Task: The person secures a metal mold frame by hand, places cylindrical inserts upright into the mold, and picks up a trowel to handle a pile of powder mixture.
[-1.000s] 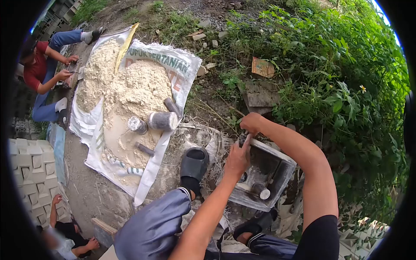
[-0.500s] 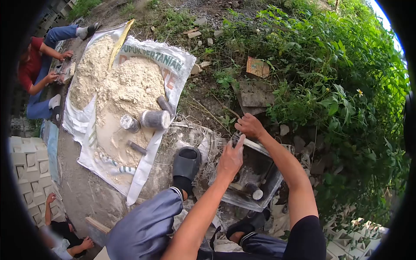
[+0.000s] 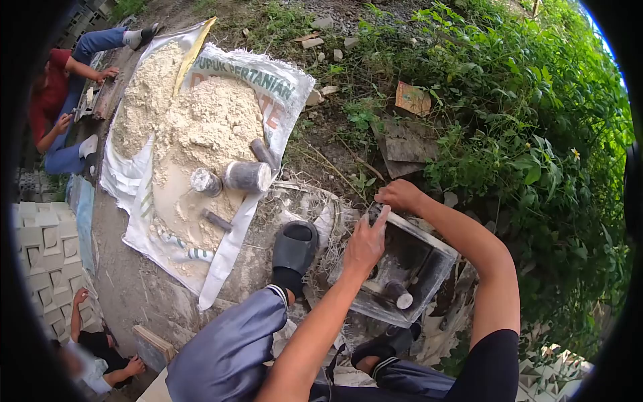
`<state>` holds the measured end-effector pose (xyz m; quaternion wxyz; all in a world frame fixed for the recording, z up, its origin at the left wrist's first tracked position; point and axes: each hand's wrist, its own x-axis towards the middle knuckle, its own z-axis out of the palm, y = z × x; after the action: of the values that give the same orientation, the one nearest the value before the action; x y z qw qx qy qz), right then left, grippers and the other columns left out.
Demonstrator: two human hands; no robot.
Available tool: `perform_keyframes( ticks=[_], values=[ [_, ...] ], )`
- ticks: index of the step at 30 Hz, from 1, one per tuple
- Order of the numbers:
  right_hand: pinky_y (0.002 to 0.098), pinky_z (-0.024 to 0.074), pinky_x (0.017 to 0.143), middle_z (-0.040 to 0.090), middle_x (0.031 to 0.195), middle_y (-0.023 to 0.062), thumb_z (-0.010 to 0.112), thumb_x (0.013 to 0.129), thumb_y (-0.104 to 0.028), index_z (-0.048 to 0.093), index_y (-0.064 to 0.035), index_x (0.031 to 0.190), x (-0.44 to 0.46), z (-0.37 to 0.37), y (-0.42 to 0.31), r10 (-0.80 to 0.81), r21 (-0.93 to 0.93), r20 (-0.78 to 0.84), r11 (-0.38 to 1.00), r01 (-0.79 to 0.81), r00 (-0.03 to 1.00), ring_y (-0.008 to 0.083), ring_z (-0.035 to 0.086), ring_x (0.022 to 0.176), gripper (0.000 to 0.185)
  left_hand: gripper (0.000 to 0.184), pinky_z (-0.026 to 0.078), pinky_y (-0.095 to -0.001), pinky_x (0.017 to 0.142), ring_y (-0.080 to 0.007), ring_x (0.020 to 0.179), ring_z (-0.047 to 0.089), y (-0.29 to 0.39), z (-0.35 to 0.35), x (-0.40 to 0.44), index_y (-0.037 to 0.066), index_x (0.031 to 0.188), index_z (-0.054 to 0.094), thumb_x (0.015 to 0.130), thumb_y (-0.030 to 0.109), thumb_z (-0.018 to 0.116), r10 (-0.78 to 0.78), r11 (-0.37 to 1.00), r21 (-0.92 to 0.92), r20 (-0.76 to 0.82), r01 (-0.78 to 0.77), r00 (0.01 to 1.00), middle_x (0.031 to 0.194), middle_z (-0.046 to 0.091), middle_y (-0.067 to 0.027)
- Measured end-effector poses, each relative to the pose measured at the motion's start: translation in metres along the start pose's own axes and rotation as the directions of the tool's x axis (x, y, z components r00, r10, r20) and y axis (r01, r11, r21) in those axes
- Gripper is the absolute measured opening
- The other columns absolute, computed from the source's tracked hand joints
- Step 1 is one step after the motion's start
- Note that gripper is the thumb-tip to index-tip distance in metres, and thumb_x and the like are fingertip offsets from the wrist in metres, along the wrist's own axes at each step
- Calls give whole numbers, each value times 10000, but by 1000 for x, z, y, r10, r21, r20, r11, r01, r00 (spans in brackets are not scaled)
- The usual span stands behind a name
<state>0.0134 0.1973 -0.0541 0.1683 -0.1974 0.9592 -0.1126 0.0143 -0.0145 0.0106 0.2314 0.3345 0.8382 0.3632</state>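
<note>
A square, dust-covered mould box with raised walls lies on the ground in front of me. My left hand grips its left side, index finger stretched along the rim toward the far corner. Close by, at that far-left corner, my right hand has its fingers curled down; anything inside them is hidden. A short dark cylinder with a pale end lies inside the box, near its front wall.
A white sack holds heaped pale powder. On it lie a large cylinder, a smaller one and thin rods. Plants crowd the right. Two other people sit at left, near stacked pale blocks.
My right hand has come down to the box's far corner, closer to my left fingertip, and its elbow has swung right. The whole view has shifted slightly.
</note>
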Motion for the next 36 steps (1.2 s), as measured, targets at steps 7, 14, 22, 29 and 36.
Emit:
perform_keyframes(
  ticks=[7,14,22,29,36],
  values=[
    [381,546,739,682,902,142,689,708,-72,673,-37,975,36,-46,1,193,105,738,914,-393,646,270,667,836,270,518,460,-494,839,-437,989,522,5,-8,0,218,1407,343,911,141,474,-17,1000,13,78,16,997,1106,515,-282],
    [352,475,905,592,1153,139,699,834,-284,498,-5,1242,-27,-32,19,235,904,412,-226,-363,880,204,563,1080,533,534,491,-462,820,-413,988,548,-1,2,-1,255,1400,350,901,146,504,-10,999,48,-7,10,1000,1111,521,-263],
    [307,516,733,629,988,89,644,868,-365,595,21,1100,-34,-10,-22,680,935,353,-276,-222,643,147,589,920,453,538,504,-433,808,-389,980,565,-2,6,-3,259,1382,378,883,127,530,5,998,70,-64,0,998,1082,528,-252],
    [292,554,576,674,784,90,668,851,-244,659,78,903,25,-48,-12,815,554,497,-33,-832,299,148,642,655,327,545,494,-478,842,-429,1057,531,-2,-1,-2,262,1408,339,901,153,506,5,1000,25,20,-5,1000,1163,512,-279],
    [298,533,766,565,1178,78,648,877,-221,592,2,1104,-42,-26,-21,461,825,363,-564,-49,810,123,578,897,324,566,492,-435,841,-387,1005,561,-2,7,-2,252,1387,383,863,93,528,9,998,62,-74,-4,997,1102,527,-265]
  ],
)
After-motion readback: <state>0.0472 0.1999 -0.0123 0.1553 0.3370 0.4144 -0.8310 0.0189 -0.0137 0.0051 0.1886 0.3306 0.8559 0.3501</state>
